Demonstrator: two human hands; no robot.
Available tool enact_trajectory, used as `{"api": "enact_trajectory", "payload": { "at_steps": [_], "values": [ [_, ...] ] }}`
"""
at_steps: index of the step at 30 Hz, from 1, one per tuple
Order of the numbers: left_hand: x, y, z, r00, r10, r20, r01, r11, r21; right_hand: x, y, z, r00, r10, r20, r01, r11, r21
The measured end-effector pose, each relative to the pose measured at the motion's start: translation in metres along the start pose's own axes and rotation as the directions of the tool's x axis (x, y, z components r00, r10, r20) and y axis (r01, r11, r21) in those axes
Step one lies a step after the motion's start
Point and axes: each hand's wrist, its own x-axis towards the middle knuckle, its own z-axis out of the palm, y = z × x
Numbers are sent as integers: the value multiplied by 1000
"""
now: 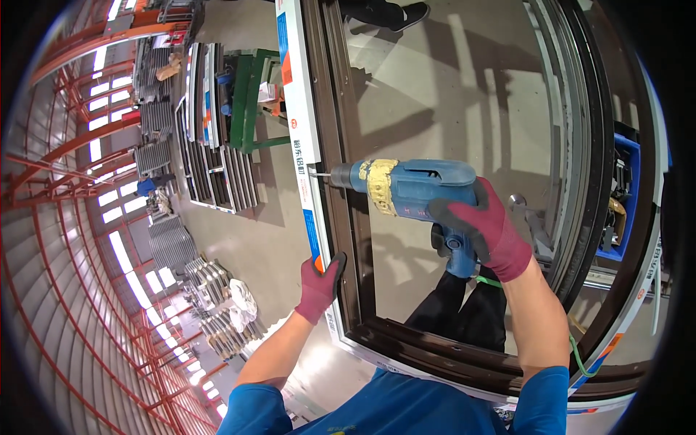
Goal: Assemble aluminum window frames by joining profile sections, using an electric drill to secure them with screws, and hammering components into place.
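My right hand [484,229], in a red and grey glove, grips a blue electric drill [409,187] by its handle. The drill lies level and its bit touches the inner side of the left bar of a dark brown window frame [341,217]. That bar carries a white protective film with blue and orange patches [299,123]. My left hand [322,285], gloved the same way, grips the outer edge of that bar lower down, below the drill. The frame runs around me, with its bottom bar near my chest.
Stacks of grey metal profiles and frames [217,174] lie on the concrete floor to the left. A green rack [246,94] stands behind them. A blue bin [625,196] is at the right. Another person's dark shoes [384,13] show at the top.
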Motion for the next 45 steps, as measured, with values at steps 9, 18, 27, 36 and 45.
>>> {"api": "enact_trajectory", "payload": {
  "at_steps": [9, 18, 27, 36, 45],
  "values": [
    [7, -23, -4, 995, 79, -55, -76, 996, 55, 1, -1, 4, 1000, 16, -8, -16, 1000, -10],
    [-2, 16, -1, 993, -105, 47, 104, 994, 16, 10, 5, 3, 999, -11, 37, 14, 997, -77],
    [3, -4, -2, 1000, 17, -26, -18, 1000, -11, 12, 1, 5, 998, 7, 69, 0, 994, -108],
    [3, 5, -4, 983, -160, 87, 159, 987, 11, 26, 11, 19, 995, 6, 95, -2, 999, -39],
    [16, -42, -18, 999, -17, 29, 16, 999, 31, -9, -7, -23, 998, -11, -56, 14, 999, 51]
  ]
}}
